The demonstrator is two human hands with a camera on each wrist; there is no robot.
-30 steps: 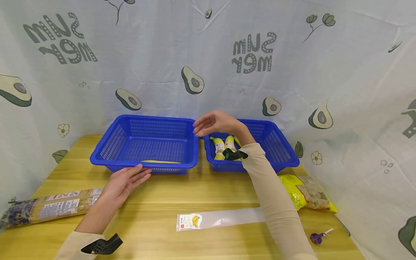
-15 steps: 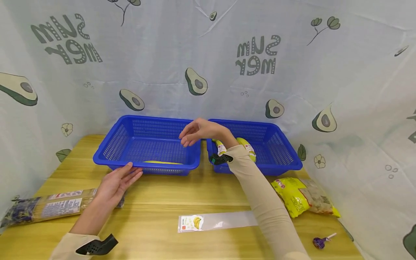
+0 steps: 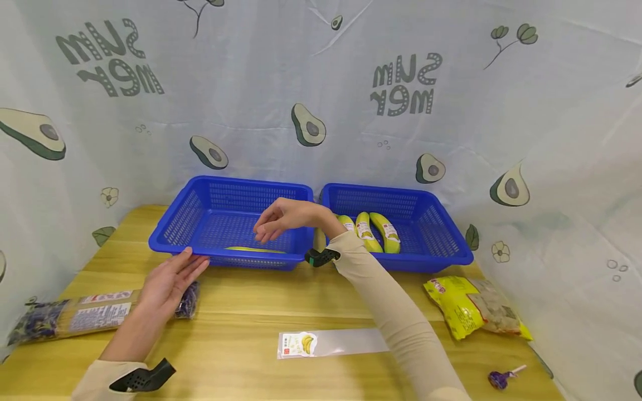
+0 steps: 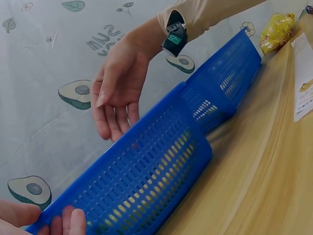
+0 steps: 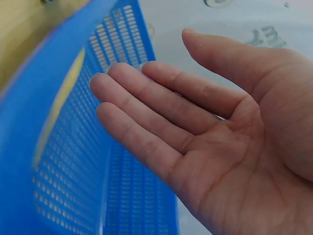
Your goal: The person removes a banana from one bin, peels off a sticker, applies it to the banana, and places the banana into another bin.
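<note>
Right now we are hovering our right hand, fingers relaxed and holding nothing, above the left blue basket, where a single banana is lying along the near wall. Our left hand is resting flat-fingered against that basket's front rim, gripping nothing. Three bananas are sitting in the right basket.
</note>
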